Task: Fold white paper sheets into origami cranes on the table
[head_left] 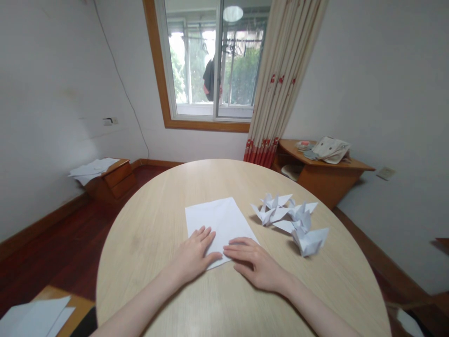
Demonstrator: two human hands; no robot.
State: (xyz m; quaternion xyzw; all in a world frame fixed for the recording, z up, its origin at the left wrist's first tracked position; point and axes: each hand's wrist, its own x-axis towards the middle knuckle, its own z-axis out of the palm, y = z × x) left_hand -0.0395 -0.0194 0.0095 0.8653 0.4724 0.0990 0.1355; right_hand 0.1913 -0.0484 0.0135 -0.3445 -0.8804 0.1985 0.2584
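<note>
A white sheet of paper (219,222) lies flat on the round wooden table (154,243). My left hand (194,252) rests palm down on the sheet's near left corner, fingers stretched out. My right hand (257,264) lies on the table at the sheet's near edge, fingers extended toward the left hand and touching the paper. Neither hand holds anything. To the right of the sheet sit several folded white paper cranes (291,220).
A low wooden cabinet (115,180) with papers on top stands at the left wall. A wooden corner shelf (322,173) with a bag is at the right, by the curtain (280,84). Loose white sheets (33,318) lie at the lower left.
</note>
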